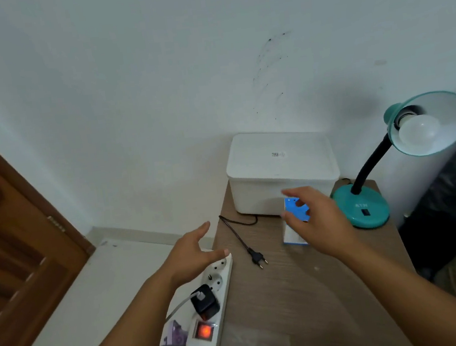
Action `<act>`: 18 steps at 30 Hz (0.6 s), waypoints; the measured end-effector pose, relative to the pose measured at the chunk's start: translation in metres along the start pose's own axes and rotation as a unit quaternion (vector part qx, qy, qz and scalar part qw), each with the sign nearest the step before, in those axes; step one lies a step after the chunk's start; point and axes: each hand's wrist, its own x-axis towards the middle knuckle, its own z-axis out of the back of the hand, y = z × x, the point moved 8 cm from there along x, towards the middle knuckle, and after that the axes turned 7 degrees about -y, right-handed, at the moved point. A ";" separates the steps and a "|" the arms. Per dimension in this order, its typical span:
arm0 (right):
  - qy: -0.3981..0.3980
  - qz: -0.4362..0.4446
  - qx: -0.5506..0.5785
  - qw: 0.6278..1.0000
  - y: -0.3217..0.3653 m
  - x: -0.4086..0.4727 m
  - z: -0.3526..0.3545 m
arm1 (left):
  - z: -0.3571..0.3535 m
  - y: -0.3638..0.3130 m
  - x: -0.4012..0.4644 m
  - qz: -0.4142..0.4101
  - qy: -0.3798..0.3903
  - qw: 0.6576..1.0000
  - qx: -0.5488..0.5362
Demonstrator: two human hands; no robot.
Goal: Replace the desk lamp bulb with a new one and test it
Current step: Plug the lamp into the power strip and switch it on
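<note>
Since a bulb (420,134) sits in the teal lamp (426,124) shade, unlit, and the lamp's plug (258,258) lies loose on the desk (305,292), unplugged, the swap looks barely begun or awaiting test; can't tell if that bulb is old or new. Blue-white bulb box (295,222) stands mid-desk. Right hand (321,216) hovers over the box, fingers spread, gripping nothing visible. Left hand (194,252) is open, empty, above the power strip (212,305) end. Lamp at 2 o'clock from the right hand, well apart. Plug between both hands.
</note>
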 end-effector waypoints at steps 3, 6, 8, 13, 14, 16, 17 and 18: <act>0.067 -0.010 0.016 0.998 0.007 -0.008 -0.038 | -0.006 0.019 -0.005 0.025 0.038 0.999 0.003; 0.118 -0.025 0.007 0.993 0.010 -0.015 -0.072 | -0.012 0.029 -0.006 0.028 0.066 0.997 0.019; 0.153 -0.043 -0.012 0.987 0.006 -0.019 -0.094 | -0.015 0.033 -0.006 0.023 0.077 0.996 0.025; 0.188 -0.071 -0.065 0.977 -0.011 -0.029 -0.133 | -0.020 0.047 -0.010 0.014 0.097 0.995 0.013; 0.195 -0.073 -0.076 0.975 -0.013 -0.029 -0.138 | -0.021 0.049 -0.011 0.012 0.094 0.995 0.007; 0.203 -0.068 -0.103 0.971 -0.017 -0.028 -0.146 | -0.022 0.053 -0.011 0.009 0.080 0.997 -0.003; 0.206 -0.066 -0.117 0.969 -0.019 -0.028 -0.148 | -0.022 0.054 -0.010 0.006 0.072 0.997 -0.009; 0.209 -0.067 -0.128 0.967 -0.021 -0.027 -0.150 | -0.023 0.056 -0.009 0.005 0.064 0.998 -0.016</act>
